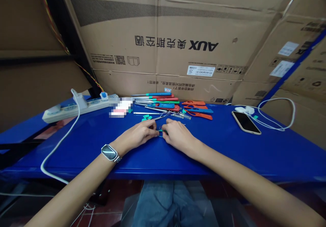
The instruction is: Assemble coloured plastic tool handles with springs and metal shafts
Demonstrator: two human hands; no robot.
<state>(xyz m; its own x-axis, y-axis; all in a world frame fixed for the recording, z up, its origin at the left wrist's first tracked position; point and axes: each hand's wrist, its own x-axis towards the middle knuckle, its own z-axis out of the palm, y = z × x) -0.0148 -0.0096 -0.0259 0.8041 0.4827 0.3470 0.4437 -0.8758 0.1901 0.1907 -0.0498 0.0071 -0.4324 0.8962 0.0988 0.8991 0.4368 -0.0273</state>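
My left hand and my right hand meet knuckle to knuckle on the blue table. Both are closed in a pinch on a small teal piece held between the fingertips, mostly hidden by the fingers. A smartwatch is on my left wrist. Just beyond the hands lie small teal caps and thin metal shafts. Further back lies a row of screwdrivers with blue, red and green handles, beside orange and blue plastic tools.
A white power strip with a plugged charger lies at the back left, its white cable running off the front edge. A phone with a coiled white cable rests at the right. Large cardboard boxes wall off the back.
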